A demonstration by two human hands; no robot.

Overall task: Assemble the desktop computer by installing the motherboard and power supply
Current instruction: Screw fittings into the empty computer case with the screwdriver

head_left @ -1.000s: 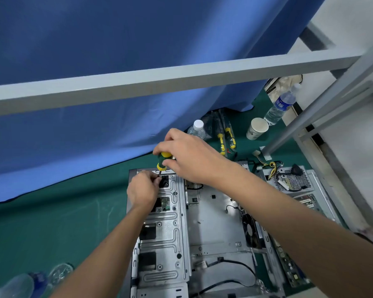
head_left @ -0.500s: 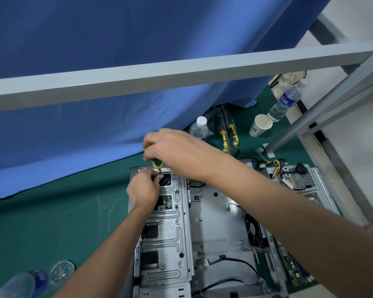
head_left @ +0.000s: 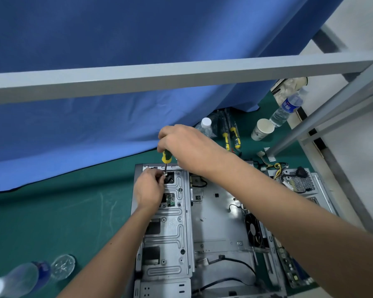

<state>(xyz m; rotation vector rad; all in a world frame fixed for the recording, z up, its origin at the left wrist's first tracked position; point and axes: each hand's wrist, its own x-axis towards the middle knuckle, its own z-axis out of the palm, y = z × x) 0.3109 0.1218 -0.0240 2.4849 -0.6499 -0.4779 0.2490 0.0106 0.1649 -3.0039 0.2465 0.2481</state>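
Note:
An open silver computer case (head_left: pixel 215 214) lies flat on the green mat. A ribbed metal bracket (head_left: pixel 172 231) covers its left side. My right hand (head_left: pixel 185 145) grips a green and yellow screwdriver (head_left: pixel 165 157) from above, its tip down on a screw (head_left: pixel 165 172) at the bracket's far corner. My left hand (head_left: pixel 150 188) rests on the bracket and its fingertips pinch around that screw. A power supply (head_left: pixel 297 181) with a mesh top and coloured wires sits to the right of the case. A green circuit board (head_left: pixel 289 265) lies along the case's right edge, partly hidden by my right arm.
A grey frame bar (head_left: pixel 181 76) crosses overhead, with blue cloth (head_left: pixel 116 50) behind. Two water bottles (head_left: pixel 205 126) (head_left: pixel 288 107), a paper cup (head_left: pixel 263 129) and spare screwdrivers (head_left: pixel 232 136) stand at the back. Another bottle (head_left: pixel 15 280) and a clear lid (head_left: pixel 63 266) lie at the near left.
My right hand has turned on the screwdriver handle and risen a little, showing more of the handle. My left hand stays at the screw.

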